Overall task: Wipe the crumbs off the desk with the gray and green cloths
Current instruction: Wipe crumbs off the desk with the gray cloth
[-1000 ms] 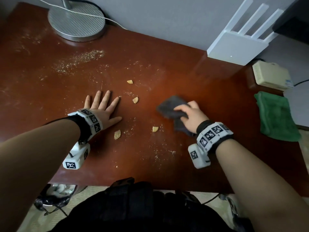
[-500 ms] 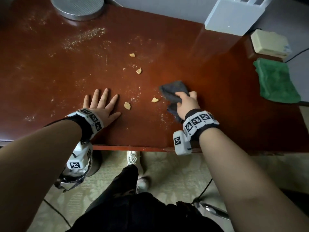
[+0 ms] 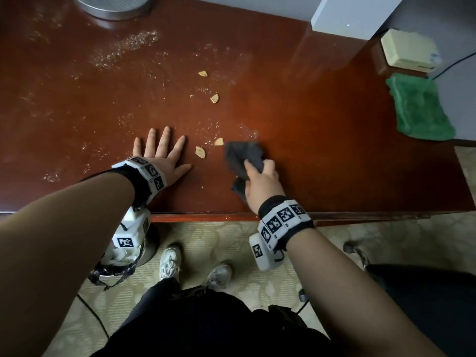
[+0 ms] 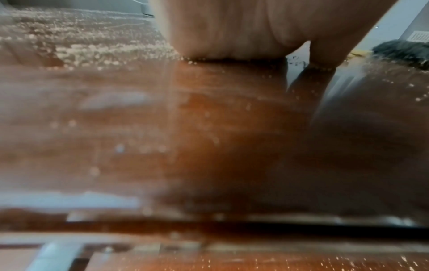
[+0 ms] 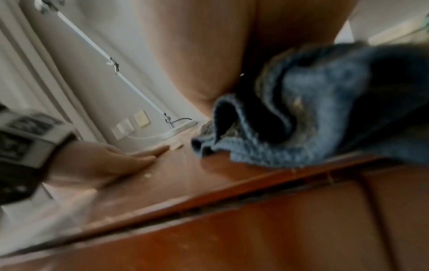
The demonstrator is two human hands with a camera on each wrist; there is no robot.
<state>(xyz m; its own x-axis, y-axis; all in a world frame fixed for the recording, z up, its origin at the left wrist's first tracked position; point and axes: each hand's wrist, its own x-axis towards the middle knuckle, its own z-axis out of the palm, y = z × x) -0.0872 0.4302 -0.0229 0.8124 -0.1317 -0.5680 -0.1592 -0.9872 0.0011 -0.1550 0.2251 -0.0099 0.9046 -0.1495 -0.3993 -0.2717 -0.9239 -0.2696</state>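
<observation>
Gray cloth (image 3: pixel 243 157) slid leftward (right hand (image 3: pixel 261 184) gripping), touching crumb (image 3: pixel 219 142).

I see the gray cloth (image 3: pixel 243 157) bunched into a dark, crumpled wad on the reddish-brown desk (image 3: pixel 322 140), near its front edge, with my right hand (image 3: pixel 260 185) gripping it from behind. Its leading fold touches one pale crumb chunk (image 3: pixel 219 142); a second chunk (image 3: pixel 200 152) lies just beside that, to the left. Two more chunks (image 3: pixel 214 98) sit farther back toward the wall, and fine crumb dust (image 3: pixel 128 48) is scattered across the desk's left and back-left area. The green cloth (image 3: pixel 418 108) lies flat and loosely rumpled at the desk's far right, well apart from the gray one.
</observation>
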